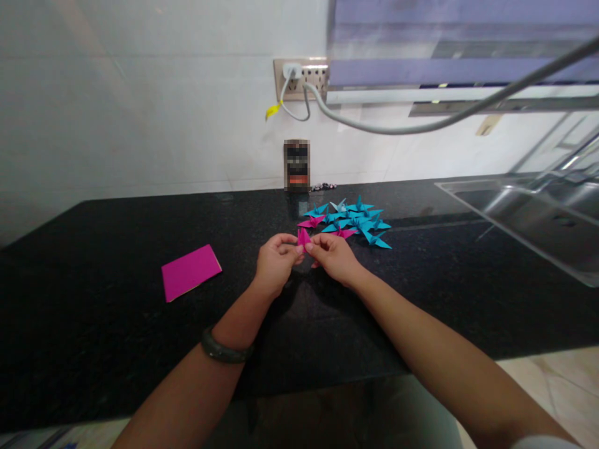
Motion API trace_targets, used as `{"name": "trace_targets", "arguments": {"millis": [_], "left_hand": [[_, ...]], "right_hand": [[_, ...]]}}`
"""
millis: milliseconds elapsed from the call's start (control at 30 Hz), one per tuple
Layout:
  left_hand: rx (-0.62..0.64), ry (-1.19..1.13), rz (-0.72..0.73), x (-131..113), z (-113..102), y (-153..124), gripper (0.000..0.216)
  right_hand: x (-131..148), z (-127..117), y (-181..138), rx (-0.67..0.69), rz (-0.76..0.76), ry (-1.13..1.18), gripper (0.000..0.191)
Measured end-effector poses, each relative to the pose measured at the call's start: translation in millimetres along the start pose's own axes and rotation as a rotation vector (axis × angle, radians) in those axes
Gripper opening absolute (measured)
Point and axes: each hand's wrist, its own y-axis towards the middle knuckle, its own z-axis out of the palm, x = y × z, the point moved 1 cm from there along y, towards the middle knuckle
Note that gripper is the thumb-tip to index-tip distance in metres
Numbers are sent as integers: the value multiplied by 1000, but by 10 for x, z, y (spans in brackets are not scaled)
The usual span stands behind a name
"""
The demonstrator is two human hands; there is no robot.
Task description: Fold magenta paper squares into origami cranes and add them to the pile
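A small folded piece of pink paper [304,237], its points turned upward, is pinched between both hands above the dark counter. My left hand [277,262] grips its lower left side with thumb and fingertips. From the other side, my right hand [337,257] holds it the same way, fingers closed. Just beyond the hands lies a group of folded paper cranes: several blue ones [377,239], a pale one [339,206], and pink ones such as a pink crane [312,222]. A stack of magenta paper [191,272] lies to the left.
The black stone counter [116,349] runs up to a white tiled wall. A metal sink [538,218] is set in at the right. A blurred-out upright object [297,165] leans at the wall, beside a beaded string [324,186]. A grey cable [402,130] hangs from the wall socket [314,78].
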Motion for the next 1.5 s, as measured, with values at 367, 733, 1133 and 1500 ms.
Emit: {"name": "trace_targets", "arguments": {"millis": [367, 733, 1133, 1500], "left_hand": [[150, -78, -210, -7, 25, -32, 18], [258, -32, -95, 27, 19, -53, 26], [119, 144, 112, 12, 28, -48, 23], [103, 23, -15, 22, 39, -49, 26]], "right_hand": [[53, -28, -25, -28, 80, 144, 25], [82, -10, -56, 100, 179, 410, 30], [61, 67, -55, 13, 57, 211, 28], [9, -2, -20, 52, -73, -80, 20]]}}
